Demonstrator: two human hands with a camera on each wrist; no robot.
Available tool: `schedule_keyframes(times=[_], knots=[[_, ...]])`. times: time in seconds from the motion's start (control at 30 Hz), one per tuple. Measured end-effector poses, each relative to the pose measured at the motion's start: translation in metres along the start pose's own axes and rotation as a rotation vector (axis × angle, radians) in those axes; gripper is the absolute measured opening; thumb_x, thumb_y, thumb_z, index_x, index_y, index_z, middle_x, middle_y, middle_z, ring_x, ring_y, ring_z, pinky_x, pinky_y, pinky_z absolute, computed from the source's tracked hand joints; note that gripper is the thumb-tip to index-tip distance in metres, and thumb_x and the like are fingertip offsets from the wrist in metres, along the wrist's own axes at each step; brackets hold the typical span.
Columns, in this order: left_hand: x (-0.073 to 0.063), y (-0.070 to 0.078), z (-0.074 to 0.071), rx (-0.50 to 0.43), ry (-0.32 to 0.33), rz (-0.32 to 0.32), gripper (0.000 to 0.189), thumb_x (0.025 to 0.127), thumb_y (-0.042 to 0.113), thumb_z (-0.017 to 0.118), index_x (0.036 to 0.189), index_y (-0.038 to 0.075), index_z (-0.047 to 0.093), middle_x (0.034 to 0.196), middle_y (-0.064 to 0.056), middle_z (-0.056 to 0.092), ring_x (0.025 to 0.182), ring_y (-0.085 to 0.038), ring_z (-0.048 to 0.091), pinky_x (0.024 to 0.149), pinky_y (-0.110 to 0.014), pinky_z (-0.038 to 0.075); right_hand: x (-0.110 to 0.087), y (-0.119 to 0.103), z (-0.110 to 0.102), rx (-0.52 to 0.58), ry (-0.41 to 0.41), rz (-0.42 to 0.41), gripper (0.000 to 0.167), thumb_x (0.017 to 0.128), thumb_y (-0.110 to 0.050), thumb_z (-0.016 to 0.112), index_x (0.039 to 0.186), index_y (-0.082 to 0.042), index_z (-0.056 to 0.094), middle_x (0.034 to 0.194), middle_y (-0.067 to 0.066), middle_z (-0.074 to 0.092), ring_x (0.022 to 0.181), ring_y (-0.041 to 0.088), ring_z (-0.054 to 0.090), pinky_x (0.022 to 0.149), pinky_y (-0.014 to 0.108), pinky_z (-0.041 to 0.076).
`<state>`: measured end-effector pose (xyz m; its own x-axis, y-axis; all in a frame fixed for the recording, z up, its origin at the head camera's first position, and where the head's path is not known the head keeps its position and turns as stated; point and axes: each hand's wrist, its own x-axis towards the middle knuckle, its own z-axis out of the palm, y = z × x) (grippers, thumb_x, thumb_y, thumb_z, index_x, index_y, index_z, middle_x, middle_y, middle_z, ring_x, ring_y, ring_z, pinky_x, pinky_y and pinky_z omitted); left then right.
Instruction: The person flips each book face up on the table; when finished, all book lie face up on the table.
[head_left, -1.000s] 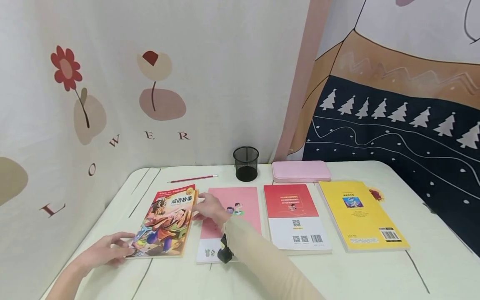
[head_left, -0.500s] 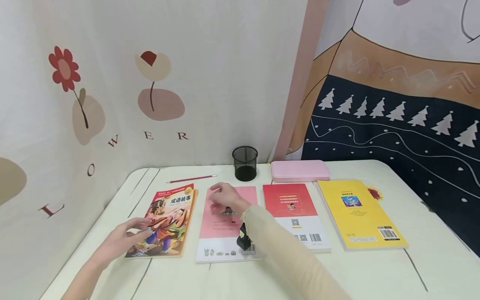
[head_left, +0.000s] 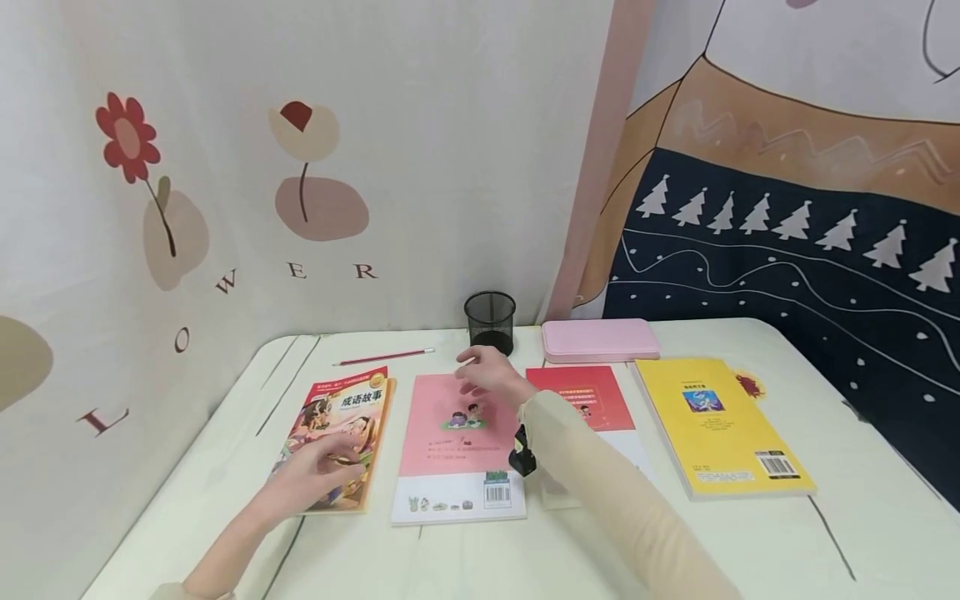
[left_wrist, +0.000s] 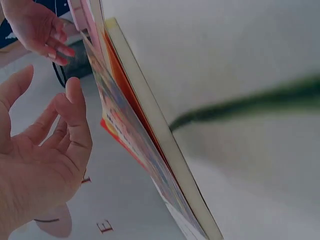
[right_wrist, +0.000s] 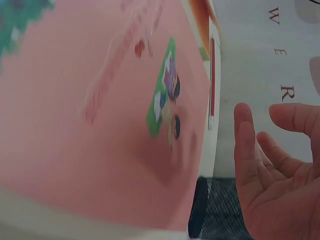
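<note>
My left hand (head_left: 318, 472) hovers over the lower part of a storybook with a colourful illustrated cover (head_left: 348, 412) at the left of the table. Its fingers are loosely bent and hold nothing; the left wrist view shows the book's page edges (left_wrist: 165, 145) apart from that hand. Above the upper right part of a pink and white book (head_left: 435, 458) is my right hand (head_left: 491, 372), fingers relaxed with a gap between thumb and fingers. My right sleeve covers part of a red and white book (head_left: 558, 379).
A yellow book (head_left: 738, 433) lies at the right. Along the back are a red pencil (head_left: 384, 357), a black mesh pen holder (head_left: 491, 312) and a pink pencil case (head_left: 600, 340). A patterned curtain (head_left: 450, 167) hangs behind the table.
My right hand has let go of the storybook's right edge and moved right over the pink book. My left hand has left its lower left corner and moved right above the cover.
</note>
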<state>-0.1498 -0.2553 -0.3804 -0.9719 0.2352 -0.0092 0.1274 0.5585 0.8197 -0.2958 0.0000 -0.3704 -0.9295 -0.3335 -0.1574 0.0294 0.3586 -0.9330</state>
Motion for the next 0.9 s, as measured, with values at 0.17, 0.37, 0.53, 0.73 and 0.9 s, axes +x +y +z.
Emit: schedule_keyframes(times=[0.17, 0.37, 0.53, 0.73, 0.9], knots=[[0.002, 0.006, 0.012, -0.016, -0.019, -0.021, 0.041, 0.08, 0.019, 0.065, 0.113, -0.002, 0.052, 0.096, -0.011, 0.057, 0.071, -0.021, 0.056, 0.05, -0.029, 0.048, 0.0, 0.008, -0.017, -0.048, 0.011, -0.019, 0.035, 0.082, -0.009, 0.059, 0.115, 0.002, 0.052, 0.087, 0.008, 0.06, 0.074, 0.024, 0.063, 0.071, 0.038, 0.049], [0.004, 0.01, 0.023, 0.023, -0.021, -0.019, 0.039, 0.08, 0.021, 0.065, 0.112, 0.002, 0.054, 0.099, -0.012, 0.056, 0.073, -0.019, 0.056, 0.051, -0.029, 0.048, 0.004, 0.017, -0.036, -0.145, 0.023, -0.026, 0.032, 0.081, -0.008, 0.058, 0.112, 0.002, 0.054, 0.082, 0.009, 0.06, 0.074, 0.028, 0.062, 0.065, 0.038, 0.05], [0.006, 0.013, 0.031, 0.033, -0.042, -0.028, 0.041, 0.078, 0.022, 0.067, 0.112, 0.004, 0.054, 0.102, -0.012, 0.056, 0.071, -0.018, 0.054, 0.05, -0.029, 0.047, 0.008, 0.024, -0.049, -0.206, 0.008, 0.021, 0.032, 0.081, -0.009, 0.059, 0.112, 0.0, 0.055, 0.083, 0.01, 0.058, 0.076, 0.028, 0.058, 0.062, 0.033, 0.051], [0.005, 0.013, 0.035, -0.041, -0.129, -0.047, 0.049, 0.077, 0.025, 0.067, 0.117, 0.001, 0.05, 0.109, -0.016, 0.051, 0.065, -0.021, 0.055, 0.047, -0.032, 0.047, 0.013, 0.03, -0.06, -0.263, -0.018, 0.055, 0.033, 0.081, -0.008, 0.061, 0.114, -0.002, 0.055, 0.085, 0.01, 0.056, 0.072, 0.025, 0.053, 0.058, 0.027, 0.049], [0.005, 0.014, 0.037, -0.062, -0.155, -0.051, 0.052, 0.076, 0.024, 0.069, 0.118, 0.0, 0.049, 0.11, -0.018, 0.051, 0.057, -0.021, 0.052, 0.045, -0.032, 0.047, 0.013, 0.035, -0.063, -0.372, -0.023, 0.062, 0.033, 0.08, -0.008, 0.062, 0.112, -0.004, 0.057, 0.088, 0.009, 0.057, 0.068, 0.02, 0.051, 0.057, 0.025, 0.046]])
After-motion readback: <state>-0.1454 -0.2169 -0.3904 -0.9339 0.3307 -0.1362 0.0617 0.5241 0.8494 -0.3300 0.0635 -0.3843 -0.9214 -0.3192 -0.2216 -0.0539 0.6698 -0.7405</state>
